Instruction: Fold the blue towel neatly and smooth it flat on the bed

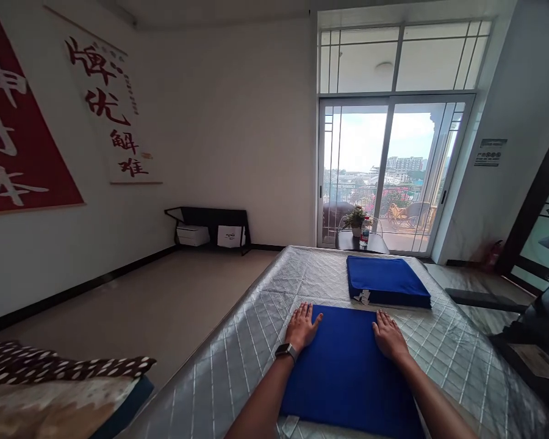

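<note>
A flat, folded blue cloth (343, 366) lies on the silver quilted table cover (238, 360) right in front of me. My left hand (302, 326), with a watch on its wrist, rests flat at the cloth's far left corner, fingers stretched out. At the far right corner my right hand (388, 334) lies with its fingers extended along the edge. Neither hand grips anything. Beyond them sits a neat stack of folded blue cloths (387, 277), with white tags showing at its front left corner. A pale tag (290, 422) also shows at the near cloth's left front edge.
Behind the covered table stands a small dark table (348, 241) with a potted plant (355, 219) and a bottle (365, 233). A black rack (215, 219) with boxes is by the wall. Patterned fabric (59, 390) lies at lower left; a dark chair (540, 329) stands right.
</note>
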`<state>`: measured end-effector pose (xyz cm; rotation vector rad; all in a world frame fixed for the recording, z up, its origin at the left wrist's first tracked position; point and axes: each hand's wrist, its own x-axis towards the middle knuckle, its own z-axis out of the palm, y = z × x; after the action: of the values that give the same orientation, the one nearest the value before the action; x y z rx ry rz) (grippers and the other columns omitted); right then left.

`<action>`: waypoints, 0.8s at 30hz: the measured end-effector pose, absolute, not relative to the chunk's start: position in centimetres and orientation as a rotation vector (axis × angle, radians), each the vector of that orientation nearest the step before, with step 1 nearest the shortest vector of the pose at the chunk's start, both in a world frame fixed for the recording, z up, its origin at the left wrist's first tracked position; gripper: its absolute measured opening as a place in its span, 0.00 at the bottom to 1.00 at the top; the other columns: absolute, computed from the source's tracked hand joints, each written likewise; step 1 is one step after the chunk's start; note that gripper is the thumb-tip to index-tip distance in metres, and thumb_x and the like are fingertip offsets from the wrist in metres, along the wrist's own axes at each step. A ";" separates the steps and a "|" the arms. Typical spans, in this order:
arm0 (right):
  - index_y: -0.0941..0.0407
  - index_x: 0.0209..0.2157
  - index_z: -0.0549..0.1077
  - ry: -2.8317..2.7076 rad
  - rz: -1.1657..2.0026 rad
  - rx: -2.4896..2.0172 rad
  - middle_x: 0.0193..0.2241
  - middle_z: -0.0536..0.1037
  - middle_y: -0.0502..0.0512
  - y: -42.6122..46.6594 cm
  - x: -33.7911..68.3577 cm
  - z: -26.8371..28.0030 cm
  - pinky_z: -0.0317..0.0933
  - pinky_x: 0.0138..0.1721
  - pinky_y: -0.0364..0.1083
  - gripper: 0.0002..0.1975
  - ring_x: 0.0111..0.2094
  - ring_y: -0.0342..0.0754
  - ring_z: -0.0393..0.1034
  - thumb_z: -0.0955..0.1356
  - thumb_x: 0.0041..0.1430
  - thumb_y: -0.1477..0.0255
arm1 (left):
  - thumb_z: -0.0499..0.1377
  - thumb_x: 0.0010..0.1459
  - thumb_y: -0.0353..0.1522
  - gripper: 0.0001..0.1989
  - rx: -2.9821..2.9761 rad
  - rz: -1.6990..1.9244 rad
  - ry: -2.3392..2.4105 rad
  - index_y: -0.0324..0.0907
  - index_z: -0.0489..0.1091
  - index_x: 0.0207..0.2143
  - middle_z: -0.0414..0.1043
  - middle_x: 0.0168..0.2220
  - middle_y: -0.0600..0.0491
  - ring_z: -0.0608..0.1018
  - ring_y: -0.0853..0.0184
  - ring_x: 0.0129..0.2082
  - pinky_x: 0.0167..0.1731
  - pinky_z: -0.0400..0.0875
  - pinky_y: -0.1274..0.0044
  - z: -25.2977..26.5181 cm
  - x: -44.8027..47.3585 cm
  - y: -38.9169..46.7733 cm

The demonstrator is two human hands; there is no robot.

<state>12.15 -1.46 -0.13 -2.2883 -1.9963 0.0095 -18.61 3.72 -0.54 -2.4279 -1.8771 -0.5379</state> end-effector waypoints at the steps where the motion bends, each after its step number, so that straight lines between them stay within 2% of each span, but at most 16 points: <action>1: 0.65 0.71 0.49 -1.996 -0.016 -2.288 0.72 0.48 0.58 -1.6 12.1 -0.4 0.37 0.70 0.52 0.33 0.72 0.50 0.39 0.50 0.69 0.64 | 0.33 0.69 0.52 0.40 -2.427 -0.541 -1.886 0.32 0.56 0.68 0.56 0.69 0.39 0.57 0.54 0.70 0.67 0.53 0.61 -0.6 -18.6 3.8; 7: 0.65 0.71 0.49 -1.968 -0.033 -2.272 0.72 0.46 0.58 -1.9 12.0 -0.6 0.36 0.70 0.52 0.33 0.72 0.50 0.39 0.49 0.70 0.64 | 0.35 0.70 0.50 0.37 -2.417 -0.548 -1.843 0.38 0.57 0.69 0.58 0.69 0.43 0.57 0.55 0.70 0.68 0.52 0.60 -1.2 -18.5 4.1; 12: 0.65 0.71 0.49 -1.950 0.005 -2.249 0.72 0.46 0.58 -2.1 11.9 -0.1 0.36 0.70 0.52 0.34 0.72 0.50 0.38 0.50 0.69 0.63 | 0.36 0.69 0.50 0.38 -2.396 -0.457 -1.917 0.34 0.54 0.69 0.52 0.71 0.42 0.55 0.55 0.71 0.68 0.50 0.62 -2.1 -18.5 5.0; 16: 0.65 0.71 0.49 -1.939 0.021 -2.244 0.72 0.47 0.58 -2.2 11.9 -0.1 0.35 0.70 0.52 0.34 0.72 0.50 0.39 0.49 0.69 0.63 | 0.37 0.69 0.52 0.40 -2.372 -0.426 -1.960 0.31 0.55 0.69 0.52 0.70 0.38 0.55 0.52 0.71 0.68 0.49 0.60 -2.0 -18.0 5.8; 19: 0.64 0.71 0.49 -1.930 0.040 -2.243 0.72 0.47 0.58 -2.2 11.8 0.0 0.35 0.70 0.52 0.34 0.72 0.49 0.39 0.50 0.69 0.64 | 0.34 0.69 0.53 0.41 -2.385 -0.464 -1.938 0.31 0.55 0.69 0.54 0.70 0.38 0.54 0.51 0.71 0.68 0.49 0.59 -1.3 -15.1 5.2; 24: 0.65 0.71 0.50 -1.945 0.030 -2.231 0.72 0.48 0.59 -2.4 11.9 0.1 0.36 0.70 0.53 0.33 0.72 0.50 0.39 0.50 0.69 0.64 | 0.32 0.69 0.53 0.41 -2.809 -0.515 -1.534 0.33 0.53 0.70 0.53 0.71 0.41 0.52 0.57 0.72 0.69 0.49 0.64 -0.5 -5.2 2.0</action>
<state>11.89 -2.40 0.10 -2.2305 -1.9449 0.0295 -5.20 1.95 -0.51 -2.8095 -1.5344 -0.5154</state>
